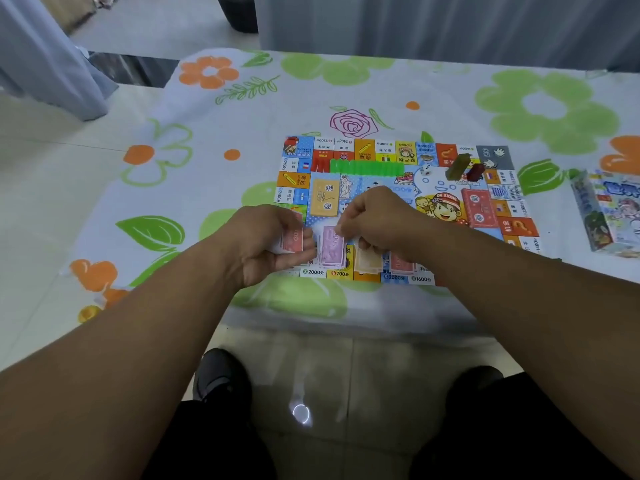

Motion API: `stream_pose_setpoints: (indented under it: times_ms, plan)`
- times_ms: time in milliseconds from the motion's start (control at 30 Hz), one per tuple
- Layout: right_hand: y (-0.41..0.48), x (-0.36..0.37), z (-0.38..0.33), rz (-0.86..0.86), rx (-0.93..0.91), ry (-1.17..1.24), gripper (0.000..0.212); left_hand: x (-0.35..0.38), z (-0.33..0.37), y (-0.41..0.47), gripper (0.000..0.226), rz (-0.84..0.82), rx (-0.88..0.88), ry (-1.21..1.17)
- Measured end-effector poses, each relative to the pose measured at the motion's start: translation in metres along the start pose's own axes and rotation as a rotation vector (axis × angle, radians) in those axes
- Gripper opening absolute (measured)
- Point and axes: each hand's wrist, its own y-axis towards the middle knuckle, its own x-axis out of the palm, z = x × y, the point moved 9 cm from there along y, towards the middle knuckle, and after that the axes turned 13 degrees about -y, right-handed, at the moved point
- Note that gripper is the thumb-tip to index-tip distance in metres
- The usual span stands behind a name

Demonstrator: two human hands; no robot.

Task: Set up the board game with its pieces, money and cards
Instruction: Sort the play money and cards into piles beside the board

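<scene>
Lying flat on the floral tabletop (450,98), the board (446,209) sits close to the front edge, its border squares bright with prices and flags. At its near side the left grip (266,240) clasps red notes (292,241), while the right grip (377,220) pinches a purple note (333,235) at the purple pile (332,256). A beige pile (369,260) and a pink pile (401,264) lie just beside it. A yellow deck (325,199) and a red deck (479,209) rest mid-board. Green houses (367,167), a die (426,171), an olive block (458,167) and a dark red block (476,172) stand along the far side. A box (609,213) lies well to the right, its contents hidden. Cloth stretches left of the board and beyond it.
</scene>
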Motion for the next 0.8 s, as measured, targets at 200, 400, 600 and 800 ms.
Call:
stream_pose_setpoints:
  times_ms: [200, 400, 600, 800]
  plan:
    - [0.003, -0.004, 0.0, 0.058, -0.009, -0.065, 0.016, 0.007, -0.003, -0.003, 0.029, -0.04, -0.027, -0.04]
    - [0.0, -0.009, 0.0, 0.064, -0.04, 0.001, 0.011, 0.02, -0.009, -0.003, 0.03, -0.103, -0.053, -0.03]
    - [-0.005, -0.011, -0.004, -0.006, -0.086, 0.185, 0.015, 0.036, -0.012, -0.003, 0.035, -0.146, -0.028, -0.011]
    - [-0.011, -0.02, -0.004, 0.024, -0.142, 0.197, 0.016, 0.046, -0.015, 0.002, 0.034, -0.131, 0.0, 0.011]
